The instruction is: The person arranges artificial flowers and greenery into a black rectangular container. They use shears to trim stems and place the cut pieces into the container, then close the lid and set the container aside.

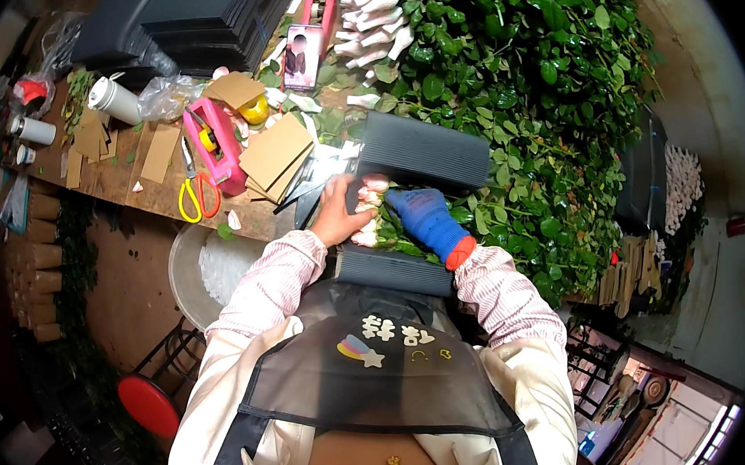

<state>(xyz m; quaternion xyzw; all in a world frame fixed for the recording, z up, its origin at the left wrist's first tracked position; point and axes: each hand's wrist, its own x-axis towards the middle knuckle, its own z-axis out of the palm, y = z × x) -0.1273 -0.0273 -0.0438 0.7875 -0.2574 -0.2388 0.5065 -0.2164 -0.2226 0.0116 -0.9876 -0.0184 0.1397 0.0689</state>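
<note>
My bare left hand [344,214] rests at the left of pale pink rose heads [369,194], touching them, its thumb and fingers apart. My right hand [419,212], in a blue glove, closes on the roses just below the heads; its fingertips are partly hidden. The bunch lies with leafy stems between a rolled dark corrugated sheet [425,148] above and another corrugated fold [394,272] toward me. Brown cardboard rectangles [274,151] and a clear sheet lie left of my left hand. Scissors [191,193] with yellow and orange handles lie beside a pink tape dispenser [218,155].
Leafy stems [513,76] with white-netted heads cover the back and right. Stacked dark boards [197,0], a phone [302,57], a second pink dispenser [319,1] and white bottles [116,100] stand or lie on the wooden table [147,197]. Below are a pale bucket [186,264] and red stool [147,404].
</note>
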